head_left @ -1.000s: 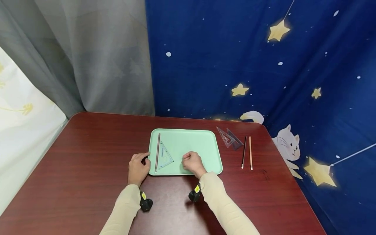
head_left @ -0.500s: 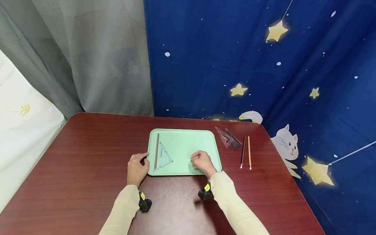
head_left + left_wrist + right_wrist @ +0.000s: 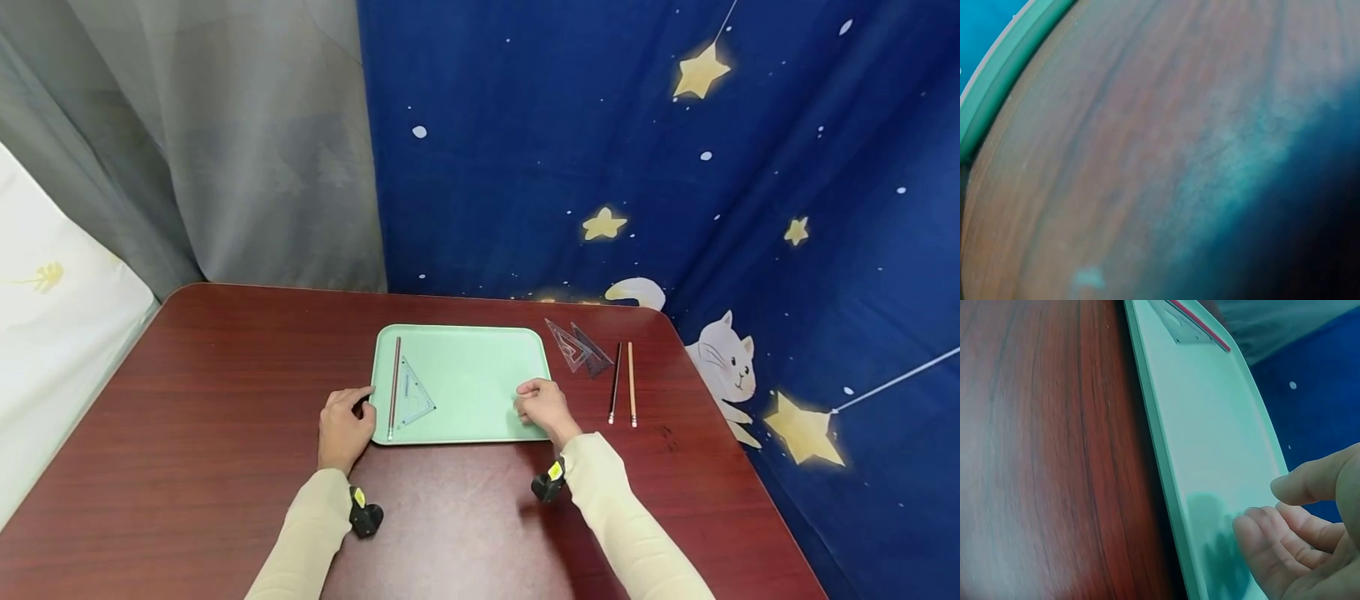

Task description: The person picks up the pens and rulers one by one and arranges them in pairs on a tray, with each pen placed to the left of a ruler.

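Note:
A mint-green tray (image 3: 480, 383) lies on the table. My left hand (image 3: 345, 429) rests beside its left side, fingertips and thumb right at the rim. In the left wrist view only the tray's edge (image 3: 1007, 75) shows, and the left fingers are out of sight. My right hand (image 3: 546, 407) is over the tray's right front part. In the right wrist view its fingers (image 3: 1266, 534) are loosely bent, with a gap to the thumb and nothing between. At the tray's left lie a dark red pencil (image 3: 394, 387) and, right beside it, a clear set square (image 3: 414, 400).
Right of the tray, two transparent set squares (image 3: 567, 346) overlap on the dark red table (image 3: 247, 358). Next to them lie a black pencil (image 3: 615, 385) and a light wood pencil (image 3: 632, 385). Behind the table hang a grey curtain (image 3: 277, 167) and a blue curtain (image 3: 487, 167).
My right hand has moved right over the tray, from near its middle to its right side. The left hand stays at the left rim. The head view has shifted slightly.

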Available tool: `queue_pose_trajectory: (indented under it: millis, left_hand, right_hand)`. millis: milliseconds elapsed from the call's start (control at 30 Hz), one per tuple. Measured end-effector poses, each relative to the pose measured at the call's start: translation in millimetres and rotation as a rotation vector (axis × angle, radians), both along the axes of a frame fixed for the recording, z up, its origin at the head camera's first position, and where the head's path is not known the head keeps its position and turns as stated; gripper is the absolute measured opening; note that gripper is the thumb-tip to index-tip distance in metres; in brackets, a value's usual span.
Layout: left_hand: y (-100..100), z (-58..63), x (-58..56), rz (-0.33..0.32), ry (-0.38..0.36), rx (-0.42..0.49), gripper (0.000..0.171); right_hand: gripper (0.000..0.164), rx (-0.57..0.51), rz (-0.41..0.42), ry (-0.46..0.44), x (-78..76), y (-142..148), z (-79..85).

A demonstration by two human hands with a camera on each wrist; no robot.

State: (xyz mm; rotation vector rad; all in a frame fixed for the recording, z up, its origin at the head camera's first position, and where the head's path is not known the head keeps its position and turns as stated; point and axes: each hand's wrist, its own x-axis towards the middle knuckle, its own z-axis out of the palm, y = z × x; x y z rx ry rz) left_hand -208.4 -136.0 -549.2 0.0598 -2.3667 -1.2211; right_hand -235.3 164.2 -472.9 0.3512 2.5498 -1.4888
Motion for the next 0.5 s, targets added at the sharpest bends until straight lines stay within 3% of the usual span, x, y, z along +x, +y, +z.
queue_pose_trajectory:
  millis: [333,500]
  left_hand:
    - [-5.2,3.0,1.2,0.014,-0.016,0.006,0.027]
    - [-1.4,1.5,-0.3,0.0,-0.013,-0.005,0.027]
  right_hand:
    - [0.024,0.005,-0.019,0.002,2.0,26.5,-0.9]
    - [0.024,0.014,-0.082,0.006,7.4,50.3,-6.4]
